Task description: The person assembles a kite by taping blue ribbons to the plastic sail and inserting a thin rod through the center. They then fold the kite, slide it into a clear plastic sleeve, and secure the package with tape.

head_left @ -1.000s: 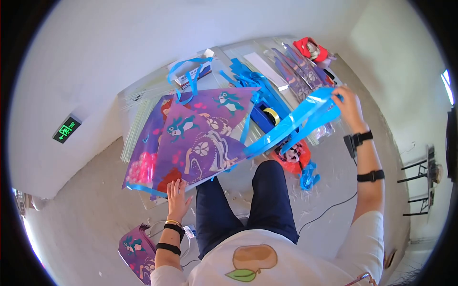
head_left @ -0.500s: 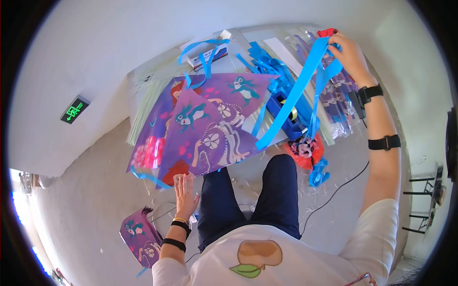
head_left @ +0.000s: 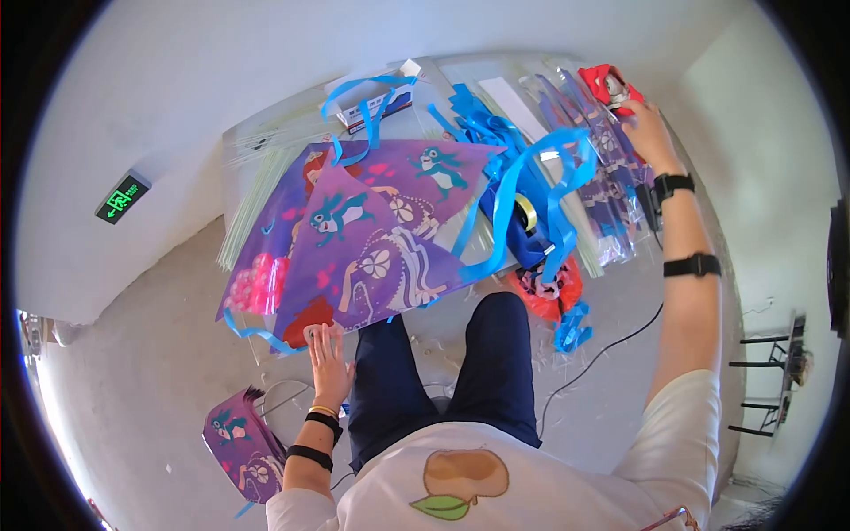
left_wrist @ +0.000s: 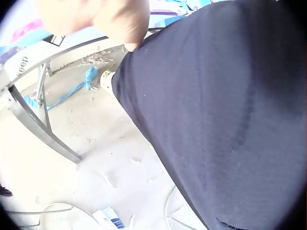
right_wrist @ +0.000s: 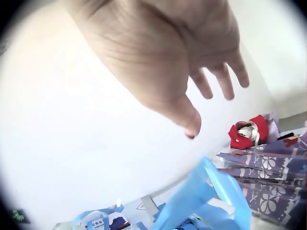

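A purple printed kite sheet with cartoon figures lies over the table's near edge. My left hand rests with straight fingers at its lower left edge; in the left wrist view that hand is partly cropped. My right hand is raised at the far right, fingers spread and holding nothing, as the right wrist view also shows the hand. A blue ribbon rises from the sheet's right corner and loops in the air, free of the hand; the right wrist view shows blue ribbon below the hand.
Behind the sheet are a white box and pale rods. To the right lie a blue tape dispenser, wrapped purple sheets and a red cloth item. A purple printed bundle stands low at the left; a cable crosses the floor.
My right hand drew the blue ribbon up and to the right, then let it go; the ribbon now falls in loops. My left hand has stayed at the sheet's lower left edge.
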Action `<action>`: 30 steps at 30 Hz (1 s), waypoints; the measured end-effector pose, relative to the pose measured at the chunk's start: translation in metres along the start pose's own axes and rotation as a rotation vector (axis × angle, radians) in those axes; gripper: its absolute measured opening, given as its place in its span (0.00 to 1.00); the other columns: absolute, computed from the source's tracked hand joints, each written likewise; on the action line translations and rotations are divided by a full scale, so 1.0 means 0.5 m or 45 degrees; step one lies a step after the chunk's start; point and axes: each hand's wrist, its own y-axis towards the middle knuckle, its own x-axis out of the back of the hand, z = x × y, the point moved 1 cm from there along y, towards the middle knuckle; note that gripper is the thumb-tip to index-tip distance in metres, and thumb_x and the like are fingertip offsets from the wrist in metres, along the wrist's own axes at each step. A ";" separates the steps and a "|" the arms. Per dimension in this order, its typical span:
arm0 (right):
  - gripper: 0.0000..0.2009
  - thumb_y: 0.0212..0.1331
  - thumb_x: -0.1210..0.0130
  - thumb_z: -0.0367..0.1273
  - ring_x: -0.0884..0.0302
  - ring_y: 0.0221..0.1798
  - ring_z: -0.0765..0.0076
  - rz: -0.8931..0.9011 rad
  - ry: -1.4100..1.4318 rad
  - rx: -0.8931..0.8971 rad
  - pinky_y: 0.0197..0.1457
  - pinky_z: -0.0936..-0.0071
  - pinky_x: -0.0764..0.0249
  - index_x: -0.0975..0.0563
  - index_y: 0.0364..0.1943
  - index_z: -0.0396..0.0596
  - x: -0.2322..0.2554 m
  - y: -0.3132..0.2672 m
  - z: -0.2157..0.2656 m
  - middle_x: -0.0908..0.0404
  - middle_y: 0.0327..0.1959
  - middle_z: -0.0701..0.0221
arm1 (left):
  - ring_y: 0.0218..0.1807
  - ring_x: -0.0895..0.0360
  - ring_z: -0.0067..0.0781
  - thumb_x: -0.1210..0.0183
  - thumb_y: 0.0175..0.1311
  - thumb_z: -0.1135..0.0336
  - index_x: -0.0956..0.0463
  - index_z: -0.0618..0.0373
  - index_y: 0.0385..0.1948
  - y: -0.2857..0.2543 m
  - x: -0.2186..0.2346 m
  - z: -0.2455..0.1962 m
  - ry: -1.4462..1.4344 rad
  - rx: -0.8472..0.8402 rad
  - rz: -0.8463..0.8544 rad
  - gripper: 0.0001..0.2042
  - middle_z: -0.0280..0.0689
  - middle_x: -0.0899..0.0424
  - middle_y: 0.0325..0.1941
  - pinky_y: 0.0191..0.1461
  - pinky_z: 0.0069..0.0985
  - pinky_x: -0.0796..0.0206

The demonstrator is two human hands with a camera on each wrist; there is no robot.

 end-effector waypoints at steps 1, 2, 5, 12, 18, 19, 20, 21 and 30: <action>0.15 0.60 0.37 0.31 0.23 0.57 0.47 -0.120 -0.011 0.062 0.60 0.55 0.25 0.21 0.51 0.48 0.014 -0.024 0.050 0.22 0.52 0.56 | 0.81 0.56 0.62 0.31 0.56 0.58 0.44 0.59 0.74 -0.002 0.003 -0.001 0.004 0.007 0.002 0.43 0.55 0.50 0.80 0.82 0.54 0.60; 0.09 0.61 0.39 0.30 0.20 0.49 0.50 -0.217 0.120 0.261 0.52 0.58 0.23 0.21 0.44 0.47 -0.004 -0.051 0.079 0.18 0.45 0.58 | 0.81 0.55 0.62 0.31 0.56 0.58 0.43 0.60 0.73 0.000 0.003 -0.001 0.011 0.012 0.000 0.43 0.55 0.49 0.80 0.82 0.54 0.60; 0.10 0.68 0.42 0.38 0.18 0.41 0.72 1.098 1.162 -0.136 0.44 0.70 0.22 0.19 0.41 0.47 -0.091 -0.232 0.201 0.16 0.35 0.74 | 0.80 0.54 0.62 0.30 0.55 0.58 0.41 0.60 0.72 0.003 0.002 0.000 0.025 0.000 -0.028 0.43 0.54 0.48 0.79 0.81 0.55 0.60; 0.19 0.69 0.40 0.39 0.24 0.51 0.79 0.943 1.592 -0.608 0.57 0.77 0.29 0.21 0.61 0.50 -0.433 -0.524 0.229 0.18 0.50 0.76 | 0.80 0.55 0.62 0.30 0.54 0.57 0.41 0.60 0.72 0.009 -0.001 -0.006 0.044 0.004 -0.041 0.43 0.55 0.48 0.79 0.82 0.56 0.61; 0.24 0.62 0.37 0.33 0.26 0.66 0.58 0.455 1.341 -0.438 0.69 0.64 0.34 0.23 0.63 0.48 -0.579 -0.537 0.345 0.21 0.61 0.59 | 0.81 0.56 0.62 0.30 0.53 0.56 0.43 0.61 0.73 0.011 -0.004 -0.015 0.077 0.024 -0.045 0.44 0.55 0.49 0.79 0.82 0.56 0.64; 0.24 0.62 0.37 0.33 0.26 0.66 0.58 0.457 1.340 -0.425 0.69 0.64 0.34 0.23 0.63 0.48 -0.565 -0.515 0.350 0.21 0.61 0.59 | 0.81 0.56 0.62 0.30 0.53 0.56 0.42 0.61 0.72 0.012 -0.004 -0.015 0.064 0.030 -0.043 0.44 0.55 0.49 0.79 0.82 0.56 0.64; 0.23 0.63 0.38 0.32 0.29 0.68 0.62 0.537 1.572 -0.415 0.70 0.65 0.35 0.24 0.64 0.46 -0.532 -0.482 0.360 0.22 0.64 0.62 | 0.81 0.56 0.62 0.30 0.53 0.56 0.42 0.61 0.72 0.012 -0.005 -0.015 0.052 0.036 -0.042 0.44 0.55 0.50 0.79 0.82 0.56 0.64; 0.23 0.64 0.40 0.30 0.31 0.71 0.66 0.619 1.804 -0.403 0.72 0.66 0.37 0.25 0.65 0.45 -0.487 -0.449 0.372 0.24 0.67 0.64 | 0.81 0.56 0.62 0.30 0.53 0.56 0.42 0.61 0.72 0.010 -0.004 -0.015 0.048 0.043 -0.050 0.44 0.55 0.50 0.79 0.82 0.56 0.64; 0.32 0.65 0.40 0.36 0.31 0.69 0.64 0.174 2.789 -0.086 0.76 0.63 0.39 0.36 0.71 0.39 -0.043 -0.251 0.194 0.28 0.69 0.65 | 0.81 0.57 0.60 0.30 0.52 0.57 0.42 0.58 0.73 0.003 -0.010 -0.014 0.022 0.047 -0.072 0.44 0.52 0.51 0.80 0.82 0.55 0.64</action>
